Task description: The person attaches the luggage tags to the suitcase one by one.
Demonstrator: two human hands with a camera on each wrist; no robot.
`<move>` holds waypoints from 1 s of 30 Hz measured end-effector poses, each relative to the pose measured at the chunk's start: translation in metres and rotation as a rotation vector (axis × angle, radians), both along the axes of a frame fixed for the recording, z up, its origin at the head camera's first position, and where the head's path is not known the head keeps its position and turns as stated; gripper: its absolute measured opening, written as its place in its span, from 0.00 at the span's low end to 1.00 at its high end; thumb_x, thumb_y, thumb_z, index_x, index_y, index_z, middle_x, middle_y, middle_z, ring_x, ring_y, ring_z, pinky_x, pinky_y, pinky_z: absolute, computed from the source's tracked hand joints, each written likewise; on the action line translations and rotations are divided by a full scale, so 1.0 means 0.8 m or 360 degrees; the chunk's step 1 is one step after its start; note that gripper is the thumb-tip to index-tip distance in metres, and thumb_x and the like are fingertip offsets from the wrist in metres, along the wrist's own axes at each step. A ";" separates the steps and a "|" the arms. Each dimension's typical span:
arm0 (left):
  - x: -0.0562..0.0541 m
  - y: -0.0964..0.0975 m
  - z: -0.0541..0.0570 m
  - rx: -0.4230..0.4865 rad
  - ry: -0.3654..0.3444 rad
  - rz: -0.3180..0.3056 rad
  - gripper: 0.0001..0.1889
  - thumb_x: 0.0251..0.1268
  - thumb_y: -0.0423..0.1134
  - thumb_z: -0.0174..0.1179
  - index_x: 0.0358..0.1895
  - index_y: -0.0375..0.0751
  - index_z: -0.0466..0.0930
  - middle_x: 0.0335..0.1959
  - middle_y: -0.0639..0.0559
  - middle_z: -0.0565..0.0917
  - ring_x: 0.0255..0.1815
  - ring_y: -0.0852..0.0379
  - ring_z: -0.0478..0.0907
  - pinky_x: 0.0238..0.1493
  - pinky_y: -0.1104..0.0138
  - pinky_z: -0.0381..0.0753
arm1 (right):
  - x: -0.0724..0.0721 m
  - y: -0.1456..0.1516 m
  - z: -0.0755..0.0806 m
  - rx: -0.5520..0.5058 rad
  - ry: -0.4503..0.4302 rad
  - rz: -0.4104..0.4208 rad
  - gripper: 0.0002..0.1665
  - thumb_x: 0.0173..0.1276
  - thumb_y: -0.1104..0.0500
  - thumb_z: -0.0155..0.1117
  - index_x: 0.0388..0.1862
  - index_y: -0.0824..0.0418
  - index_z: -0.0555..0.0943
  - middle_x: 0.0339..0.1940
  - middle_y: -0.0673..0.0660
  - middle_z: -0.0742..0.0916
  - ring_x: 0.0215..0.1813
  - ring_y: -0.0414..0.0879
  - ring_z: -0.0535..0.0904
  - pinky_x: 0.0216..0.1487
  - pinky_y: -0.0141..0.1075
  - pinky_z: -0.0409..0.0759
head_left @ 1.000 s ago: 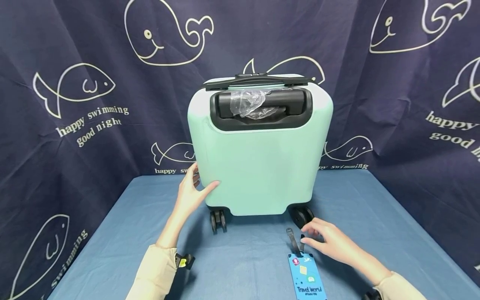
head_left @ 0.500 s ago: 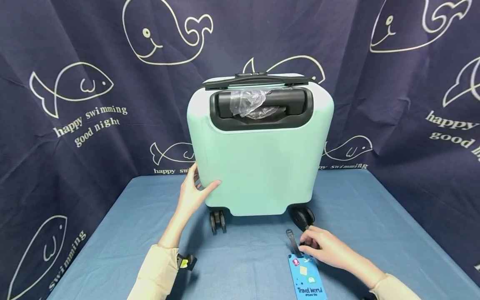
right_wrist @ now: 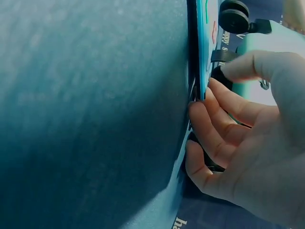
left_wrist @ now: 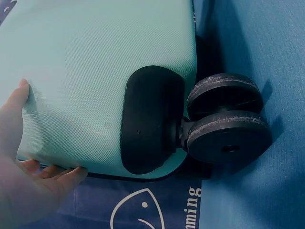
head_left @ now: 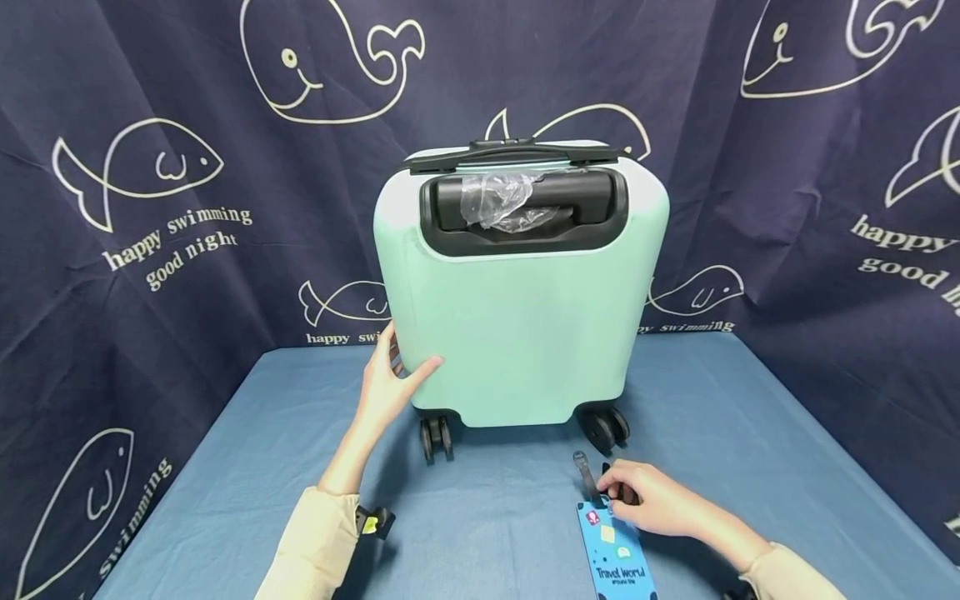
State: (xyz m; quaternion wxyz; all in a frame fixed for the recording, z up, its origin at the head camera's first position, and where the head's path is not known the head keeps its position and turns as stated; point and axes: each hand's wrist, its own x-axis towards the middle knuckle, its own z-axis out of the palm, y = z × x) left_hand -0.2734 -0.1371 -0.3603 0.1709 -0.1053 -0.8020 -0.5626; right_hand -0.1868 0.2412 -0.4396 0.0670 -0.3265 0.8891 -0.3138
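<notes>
A dark blue fabric backdrop (head_left: pixel 450 75) printed with whales and fish fills the rear and both sides, its outer drawings cropped by the picture's edges and some lettering covered by the suitcase. Below it spreads a blue-covered worktop (head_left: pixel 495 517), its near edge out of the head view. The mint suitcase (head_left: pixel 517 333) stands upright toward the back of it, its far side hidden. A black carry handle (head_left: pixel 517 156) runs along its top; beneath, in a dark recess, sits the trolley handle (head_left: pixel 585 196), partly veiled by crumpled clear plastic (head_left: pixel 495 200). Two cream sleeves (head_left: pixel 311 537) are cut off at the bottom.

The left hand (head_left: pixel 386 387) grasps the suitcase's lower left edge, thumb on the broad face, the other fingers round the side; the head view hides most of those, while the left wrist view shows their tips on the side. The right hand (head_left: pixel 651 498) pinches the luggage tag (head_left: pixel 617 550) by its black strap (head_left: pixel 583 472), though the fingers cover the exact contact. The tag is on the worktop in front of the suitcase's right wheel (head_left: pixel 606 429), its bottom edge cropped; the right wrist view shows it nearly edge-on, so its print is unreadable there. The left wheel (head_left: pixel 435 437) appears whole. A dark wrist device (head_left: pixel 375 522) peeks from beside the left sleeve, its other parts hidden.
</notes>
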 end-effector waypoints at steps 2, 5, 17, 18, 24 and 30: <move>0.000 0.000 0.000 0.0003 -0.0005 -0.0003 0.44 0.48 0.57 0.69 0.70 0.66 0.54 0.66 0.53 0.67 0.66 0.53 0.67 0.63 0.54 0.69 | 0.000 -0.002 0.000 0.0021 0.0025 -0.0026 0.10 0.64 0.55 0.63 0.42 0.58 0.79 0.31 0.45 0.77 0.30 0.31 0.68 0.30 0.27 0.70; -0.001 -0.001 0.000 0.0002 -0.0008 0.0002 0.44 0.48 0.57 0.69 0.70 0.66 0.54 0.66 0.53 0.66 0.66 0.52 0.66 0.63 0.54 0.69 | 0.001 -0.005 -0.001 0.0025 0.0042 -0.0069 0.13 0.63 0.48 0.64 0.38 0.54 0.79 0.29 0.44 0.75 0.29 0.31 0.68 0.29 0.27 0.69; -0.001 -0.002 -0.001 -0.0013 -0.0017 -0.0002 0.45 0.49 0.58 0.68 0.71 0.65 0.53 0.67 0.53 0.65 0.67 0.52 0.65 0.64 0.54 0.68 | -0.001 -0.008 -0.003 0.0037 0.0038 -0.0063 0.10 0.61 0.48 0.65 0.33 0.53 0.78 0.25 0.40 0.73 0.27 0.29 0.66 0.28 0.26 0.67; -0.001 -0.002 -0.001 -0.0013 -0.0015 -0.0006 0.45 0.49 0.58 0.68 0.71 0.65 0.53 0.67 0.53 0.65 0.67 0.52 0.65 0.64 0.54 0.68 | -0.001 -0.009 -0.003 0.0035 0.0032 -0.0064 0.10 0.61 0.48 0.65 0.32 0.53 0.78 0.25 0.40 0.73 0.27 0.29 0.66 0.28 0.26 0.67; -0.002 -0.001 -0.002 -0.0015 -0.0002 -0.0022 0.45 0.49 0.58 0.68 0.71 0.66 0.52 0.68 0.53 0.64 0.68 0.52 0.65 0.64 0.54 0.68 | -0.001 -0.008 -0.005 -0.0034 -0.0006 -0.0079 0.10 0.62 0.50 0.63 0.32 0.53 0.74 0.22 0.41 0.74 0.24 0.30 0.65 0.26 0.27 0.65; -0.002 -0.001 -0.003 -0.0017 0.0003 -0.0013 0.45 0.49 0.58 0.68 0.71 0.66 0.52 0.68 0.52 0.64 0.67 0.51 0.65 0.63 0.54 0.68 | 0.000 -0.008 -0.005 -0.0093 0.0034 -0.0149 0.07 0.66 0.55 0.61 0.34 0.53 0.72 0.21 0.41 0.77 0.23 0.29 0.67 0.25 0.26 0.66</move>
